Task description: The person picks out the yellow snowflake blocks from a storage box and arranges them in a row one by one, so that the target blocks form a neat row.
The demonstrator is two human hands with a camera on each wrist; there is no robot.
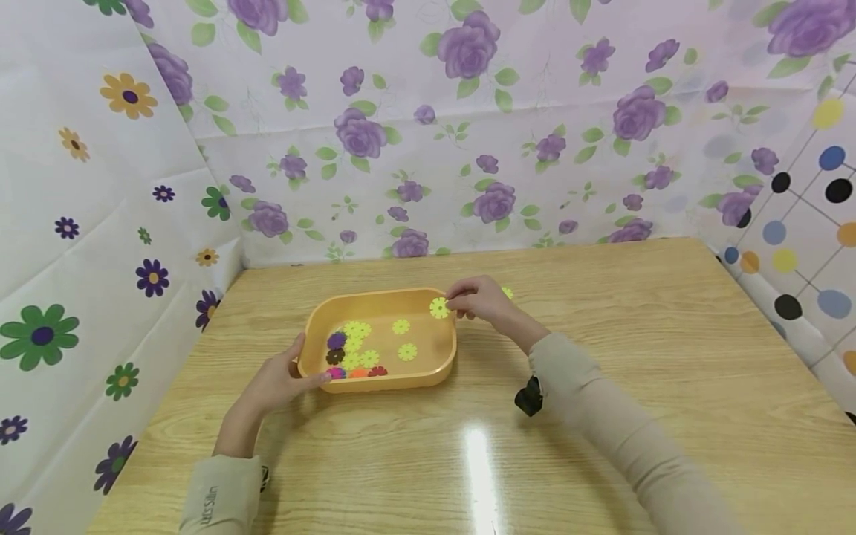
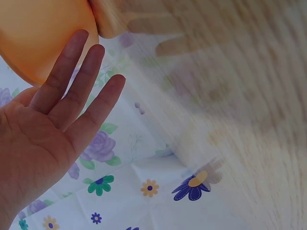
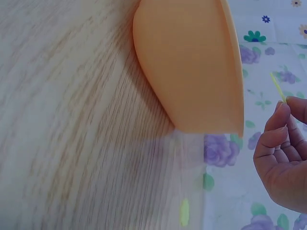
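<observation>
An orange plastic tray point(image 1: 381, 383) with a raised rim stands on the table in the head view. My left hand point(image 1: 276, 377) holds its near left corner, thumb over the rim; in the left wrist view three fingers point(image 2: 88, 86) extend fairly straight beside the tray wall point(image 2: 43, 33). Above the far right corner, my right hand point(image 1: 484, 301) pinches a yellow flower-shaped disc point(image 1: 438, 307) between thumb and finger. The right wrist view shows that disc point(image 3: 277, 86) edge-on. Inside lie several yellow discs point(image 1: 351, 344), plus purple point(image 1: 336, 340), dark brown point(image 1: 335, 357), pink, orange and red ones.
Another yellow disc point(image 1: 507, 293) lies on the wooden table point(image 1: 602, 312) just behind my right hand. Flower-patterned cloth point(image 1: 401, 148) covers the back and left sides, and dotted cloth point(image 1: 802, 223) hangs at the right. A black object point(image 1: 530, 397) is at the right sleeve.
</observation>
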